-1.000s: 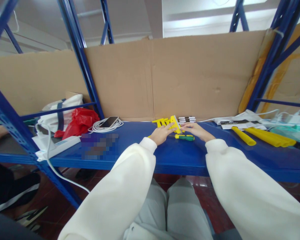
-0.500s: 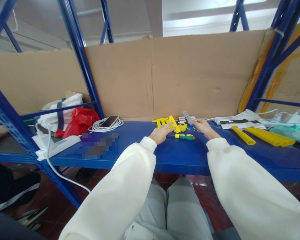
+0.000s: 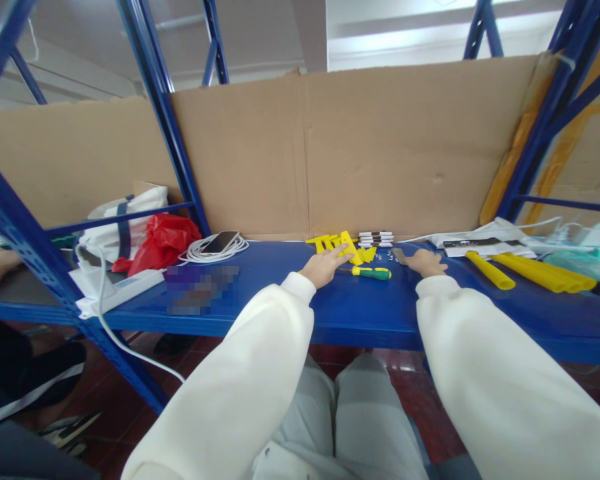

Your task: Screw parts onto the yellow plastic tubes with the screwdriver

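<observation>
Left grip [image 3: 325, 265] on yellow parts [image 3: 347, 244] | right grip [image 3: 429, 262] at grey plate [image 3: 399, 255] | open shelf [image 3: 360, 303]

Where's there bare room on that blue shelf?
Bare shelf lies between the cable coil and the left hand, and along the front edge. Crowded: yellow parts and screwdriver up to the right hand, yellow tubes beyond.

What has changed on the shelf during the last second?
The right hand left the yellow parts, lifted a small grey piece, then moved right and lowered it to the blue shelf; whether it still grips it is unclear. The left hand stayed on the yellow parts, and the screwdriver did not move.
</observation>
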Tool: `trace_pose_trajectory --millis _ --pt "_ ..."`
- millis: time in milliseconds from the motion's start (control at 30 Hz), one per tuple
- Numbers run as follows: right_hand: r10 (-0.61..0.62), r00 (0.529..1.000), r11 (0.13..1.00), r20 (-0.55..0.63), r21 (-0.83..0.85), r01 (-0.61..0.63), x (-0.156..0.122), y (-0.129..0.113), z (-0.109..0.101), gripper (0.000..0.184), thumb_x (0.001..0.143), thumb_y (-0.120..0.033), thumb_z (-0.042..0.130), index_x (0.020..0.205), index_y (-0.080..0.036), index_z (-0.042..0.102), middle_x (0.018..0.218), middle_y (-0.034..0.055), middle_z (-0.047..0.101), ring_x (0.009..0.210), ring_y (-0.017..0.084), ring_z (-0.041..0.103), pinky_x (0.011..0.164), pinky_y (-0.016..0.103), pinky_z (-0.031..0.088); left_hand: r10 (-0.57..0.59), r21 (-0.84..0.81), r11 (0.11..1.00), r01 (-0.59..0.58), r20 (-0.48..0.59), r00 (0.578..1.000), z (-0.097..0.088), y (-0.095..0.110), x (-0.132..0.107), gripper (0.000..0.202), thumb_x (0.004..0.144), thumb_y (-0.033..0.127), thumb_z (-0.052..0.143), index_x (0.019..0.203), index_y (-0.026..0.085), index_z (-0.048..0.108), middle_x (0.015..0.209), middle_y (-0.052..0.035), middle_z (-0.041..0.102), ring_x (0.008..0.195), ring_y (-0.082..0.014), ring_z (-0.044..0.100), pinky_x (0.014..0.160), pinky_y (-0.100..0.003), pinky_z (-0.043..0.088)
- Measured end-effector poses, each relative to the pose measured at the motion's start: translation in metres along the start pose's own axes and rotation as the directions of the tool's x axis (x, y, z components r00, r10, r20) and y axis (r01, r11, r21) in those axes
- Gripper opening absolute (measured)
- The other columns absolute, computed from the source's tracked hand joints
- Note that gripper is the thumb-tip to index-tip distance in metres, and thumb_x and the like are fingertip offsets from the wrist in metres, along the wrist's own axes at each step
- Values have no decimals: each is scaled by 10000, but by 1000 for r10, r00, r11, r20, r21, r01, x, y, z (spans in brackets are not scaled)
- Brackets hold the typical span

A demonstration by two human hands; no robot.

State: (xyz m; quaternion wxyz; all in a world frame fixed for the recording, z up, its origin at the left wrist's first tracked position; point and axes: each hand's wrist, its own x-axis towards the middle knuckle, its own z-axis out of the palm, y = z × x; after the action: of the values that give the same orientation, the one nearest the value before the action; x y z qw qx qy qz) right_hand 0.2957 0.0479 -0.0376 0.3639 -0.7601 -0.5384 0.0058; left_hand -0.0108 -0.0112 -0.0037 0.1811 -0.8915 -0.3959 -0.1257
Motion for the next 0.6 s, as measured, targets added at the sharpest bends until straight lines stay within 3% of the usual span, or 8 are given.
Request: trace_pose_trajectory --millis 33,100,200,267,400,500,600 --pt "85 996 995 -5 -58 -85 -4 -4 -1 456 784 -519 700 1061 -158 719 1214 277 648 1250 478 513 991 689 420 -1 2 1000 1 1 1000 0 0 0 677 904 -6 395 1487 315 518 1628 -80 390 1287 -237 603 1012 -352 534" --pt "96 995 988 -15 -117 -97 -11 -14 -3 501 828 -481 649 1183 -130 679 1314 268 609 1285 442 498 1031 645 414 -6 7 1000 6 3 1000 -1 0 0 662 921 9 389 1491 324 511 1621 -86 394 1280 -243 606 1007 -362 537" --pt "-195 980 975 -41 -118 189 -21 -27 -4 524 864 -359 584 1343 -149 587 1406 219 575 1322 388 478 1054 594 415 -3 11 1000 3 -2 1000 -1 1 0 639 937 28 393 1487 329 517 1600 -101 414 1255 -253 620 998 -378 541" --pt "-424 903 901 -67 -130 413 -27 -35 -3 574 878 -312 548 1435 -176 514 1481 190 531 1362 373 447 1083 607 383 12 6 1000 -12 -6 1000 -1 2 0 641 931 24 400 1484 325 520 1590 -118 423 1251 -265 622 989 -395 546" --pt "-739 672 666 -51 -210 716 -40 -54 -3 640 919 -243 461 1554 -264 392 1575 106 460 1461 339 358 1157 668 250 60 -3 998 -60 1 998 -1 4 0 653 921 9 395 1486 309 520 1577 -139 441 1246 -268 628 986 -414 547" --pt "-852 523 505 3 -254 825 -47 -66 -3 669 918 -177 424 1576 -286 370 1570 80 472 1502 313 311 1181 684 190 101 -10 995 -101 11 995 -2 5 0 653 920 5 392 1486 304 521 1573 -128 453 1256 -258 623 1005 -405 537" --pt "-896 441 413 57 -257 874 -49 -72 -3 663 903 -119 403 1551 -258 424 1533 79 518 1508 294 312 1192 682 172 130 -11 991 -130 11 991 -1 5 1 666 906 -1 410 1484 312 520 1570 -110 466 1285 -253 603 1033 -405 519"
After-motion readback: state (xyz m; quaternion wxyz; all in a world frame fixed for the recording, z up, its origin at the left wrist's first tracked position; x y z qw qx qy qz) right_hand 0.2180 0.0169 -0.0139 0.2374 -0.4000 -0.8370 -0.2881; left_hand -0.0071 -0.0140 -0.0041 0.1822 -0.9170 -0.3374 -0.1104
